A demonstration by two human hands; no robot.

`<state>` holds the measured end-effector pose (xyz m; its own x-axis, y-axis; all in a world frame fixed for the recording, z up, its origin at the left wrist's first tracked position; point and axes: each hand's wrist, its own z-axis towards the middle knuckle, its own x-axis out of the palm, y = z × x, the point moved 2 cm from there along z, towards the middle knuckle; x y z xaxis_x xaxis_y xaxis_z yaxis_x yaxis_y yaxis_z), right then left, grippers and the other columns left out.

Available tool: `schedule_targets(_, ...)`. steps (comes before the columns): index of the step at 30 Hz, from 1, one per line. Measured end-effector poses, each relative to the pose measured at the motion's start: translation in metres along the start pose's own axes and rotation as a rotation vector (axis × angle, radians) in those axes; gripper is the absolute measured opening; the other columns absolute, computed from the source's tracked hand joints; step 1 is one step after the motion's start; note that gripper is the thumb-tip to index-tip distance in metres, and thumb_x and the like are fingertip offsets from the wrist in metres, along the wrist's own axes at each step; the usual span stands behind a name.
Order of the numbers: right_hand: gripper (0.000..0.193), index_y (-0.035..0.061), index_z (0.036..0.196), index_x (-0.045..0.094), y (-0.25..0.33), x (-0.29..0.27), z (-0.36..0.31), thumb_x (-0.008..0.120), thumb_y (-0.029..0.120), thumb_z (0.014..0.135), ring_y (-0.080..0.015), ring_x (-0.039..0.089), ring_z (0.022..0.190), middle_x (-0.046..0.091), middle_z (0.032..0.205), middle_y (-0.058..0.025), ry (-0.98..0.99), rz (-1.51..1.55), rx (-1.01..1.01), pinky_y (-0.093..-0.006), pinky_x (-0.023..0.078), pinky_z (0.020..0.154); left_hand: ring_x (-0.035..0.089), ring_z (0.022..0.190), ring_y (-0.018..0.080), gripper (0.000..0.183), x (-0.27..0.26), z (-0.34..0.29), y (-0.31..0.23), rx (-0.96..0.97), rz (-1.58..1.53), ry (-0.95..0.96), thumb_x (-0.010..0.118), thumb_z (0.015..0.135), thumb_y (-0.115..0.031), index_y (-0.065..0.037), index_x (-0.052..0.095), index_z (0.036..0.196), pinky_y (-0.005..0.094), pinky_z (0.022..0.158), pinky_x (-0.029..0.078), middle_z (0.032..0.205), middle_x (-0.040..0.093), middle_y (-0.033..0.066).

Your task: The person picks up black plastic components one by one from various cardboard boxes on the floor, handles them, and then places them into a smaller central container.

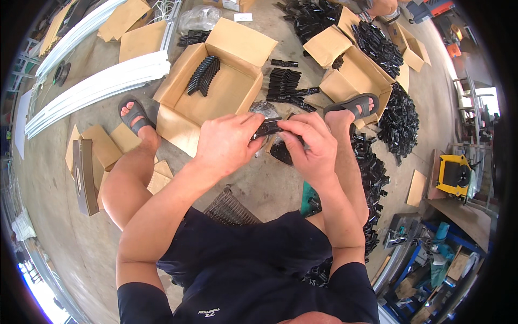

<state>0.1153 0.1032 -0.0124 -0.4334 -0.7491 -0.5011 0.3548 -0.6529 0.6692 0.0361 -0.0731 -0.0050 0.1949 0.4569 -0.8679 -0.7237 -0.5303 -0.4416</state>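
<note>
Both hands meet in front of me on a small black piece, perhaps a bracket or clip (268,128). My left hand (227,141) grips its left end, and my right hand (312,141) pinches its right end between thumb and fingers. Just beyond my left hand stands an open cardboard box (237,81), with a neat row of similar black pieces (204,75) inside. More black pieces (284,81) lie side by side on the floor to the right of that box. Below my right hand is a dark object with clear plastic, partly hidden.
A second open cardboard box (359,70) stands beyond my right foot. Heaps of black pieces (398,121) spread along the right side. White metal profiles (102,92) lie at the left. Another person's hand (382,7) shows at the top. A yellow-framed machine (453,175) stands far right.
</note>
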Motion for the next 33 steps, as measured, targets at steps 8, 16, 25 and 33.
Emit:
schedule_targets(8, 0.027, 0.004, 0.101, 0.07, -0.005, 0.014, -0.006, 0.077, 0.0, 0.075, -0.0299, 0.061, 0.081, 0.064, 0.092, -0.0094, 0.056, -0.135, -0.14, -0.0379, 0.052, 0.069, 0.07, 0.078, 0.0271, 0.037, 0.003, 0.001, -0.004, 0.021, 0.006, -0.005, 0.081, 0.072, -0.018, -0.011, 0.069, 0.106, 0.0387, 0.063, 0.055, 0.093, 0.072, 0.0043)
schedule_targets(16, 0.028, 0.0037, 0.102, 0.07, -0.001, 0.021, -0.005, 0.077, 0.003, 0.075, -0.0301, 0.06, 0.084, 0.063, 0.092, -0.0087, 0.11, -0.214, -0.115, -0.0384, 0.051, 0.072, 0.069, 0.078, 0.0282, 0.031, 0.007, 0.0, -0.002, -0.001, 0.014, 0.028, 0.079, 0.074, -0.019, -0.01, 0.066, 0.101, 0.0401, 0.063, 0.055, 0.09, 0.07, 0.0046)
schedule_targets(25, 0.038, 0.0055, 0.113, 0.071, -0.006, 0.002, 0.003, 0.081, 0.006, 0.075, -0.0253, 0.062, 0.089, 0.065, 0.102, -0.0088, 0.045, -0.129, -0.039, -0.0342, 0.051, 0.076, 0.07, 0.077, 0.027, 0.031, -0.005, 0.001, -0.002, -0.089, -0.097, 0.014, 0.079, 0.077, -0.018, -0.011, 0.071, 0.107, 0.0385, 0.063, 0.055, 0.089, 0.072, 0.0058)
schedule_targets(33, 0.046, -0.0035, 0.13, 0.062, -0.037, 0.0, -0.009, 0.076, -0.002, 0.086, -0.0158, 0.062, 0.106, 0.062, 0.124, -0.0084, 0.168, 0.997, 0.528, -0.0306, 0.052, 0.091, 0.061, 0.085, 0.0028, 0.038, -0.008, 0.003, 0.0, -0.49, -0.956, 0.217, 0.078, 0.088, -0.006, 0.004, 0.067, 0.122, 0.0205, 0.071, 0.051, 0.098, 0.071, 0.0013)
